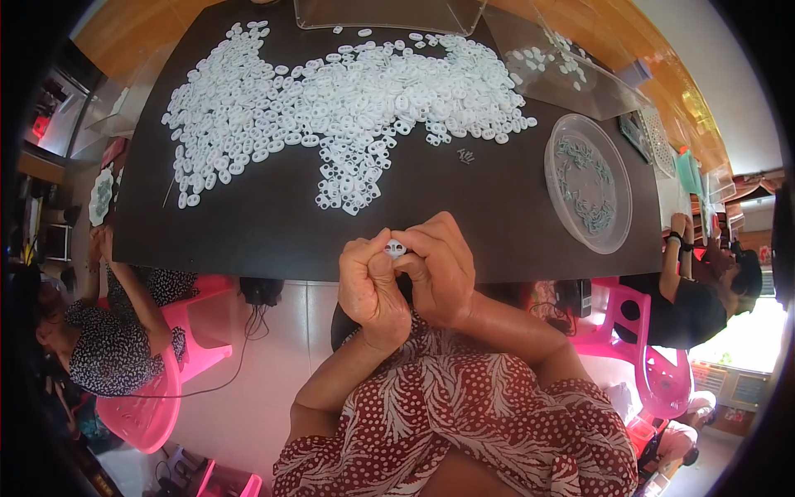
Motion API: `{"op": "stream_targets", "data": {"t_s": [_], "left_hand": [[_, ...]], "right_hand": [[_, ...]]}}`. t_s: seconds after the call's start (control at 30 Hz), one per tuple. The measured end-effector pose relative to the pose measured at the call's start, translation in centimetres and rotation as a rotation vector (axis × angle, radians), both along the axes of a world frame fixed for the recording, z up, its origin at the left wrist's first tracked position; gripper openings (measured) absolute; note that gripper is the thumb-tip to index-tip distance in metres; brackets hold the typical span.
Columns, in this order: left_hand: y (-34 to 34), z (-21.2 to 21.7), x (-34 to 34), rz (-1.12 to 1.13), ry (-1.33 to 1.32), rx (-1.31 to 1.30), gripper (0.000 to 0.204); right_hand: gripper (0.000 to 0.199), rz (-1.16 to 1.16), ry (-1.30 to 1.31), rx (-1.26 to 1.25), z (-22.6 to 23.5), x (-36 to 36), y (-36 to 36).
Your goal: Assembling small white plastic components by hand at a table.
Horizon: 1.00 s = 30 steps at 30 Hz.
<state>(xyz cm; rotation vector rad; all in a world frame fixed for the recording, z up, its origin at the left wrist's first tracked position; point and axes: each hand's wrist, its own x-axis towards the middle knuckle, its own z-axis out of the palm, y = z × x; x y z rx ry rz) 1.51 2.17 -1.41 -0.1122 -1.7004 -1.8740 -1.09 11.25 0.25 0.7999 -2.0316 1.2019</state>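
Observation:
Near the front edge of the dark table point(248, 232), a small white oval plastic piece with two holes point(395, 248) is pinched between both my hands. My left hand point(369, 286) grips its left side with thumb and fingertips. On the opposite side, my right hand point(440, 269) is closed on the same piece, its fingers curled. Beyond them spreads a large heap of similar white oval pieces point(373, 91), with a smaller patch point(348, 178) reaching toward my hands. A few tiny grey screw-like parts point(465, 156) lie right of that patch.
A round clear tub point(550, 178) at the right holds several small grey parts. Clear plastic bins point(389, 18) stand at the back, one at the back right with white pieces. People sit at both sides on pink chairs point(157, 398). A cable point(242, 356) runs along the left floor.

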Motion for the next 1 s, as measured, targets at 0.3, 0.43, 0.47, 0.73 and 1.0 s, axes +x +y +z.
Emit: {"op": "stream_targets", "data": {"t_s": [0.3,0.43,0.47,0.73,1.0], "left_hand": [[0.0,-0.3,-0.1,0.023,-0.017,-0.036,0.018],[-0.2,-0.1,-0.1,0.013,-0.044,-0.025,0.019],[-0.3,0.0,-0.1,0.007,-0.057,-0.034,0.020],[-1.3,0.8,0.1,-0.092,-0.135,-0.052,0.026],[-4.2,0.6,-1.6,0.072,-0.106,-0.477,0.023]], "right_hand": [[0.025,-0.018,0.003,-0.002,-0.6,0.0,-0.1],[0.026,-0.010,-0.006,0.003,-0.5,-0.2,-0.1],[0.027,-0.010,-0.009,0.004,-0.4,-0.2,-0.1],[0.025,-0.051,-0.128,-0.008,0.6,-0.4,0.1],[0.016,-0.204,-0.349,-0.136,5.6,-3.5,4.5]]}}
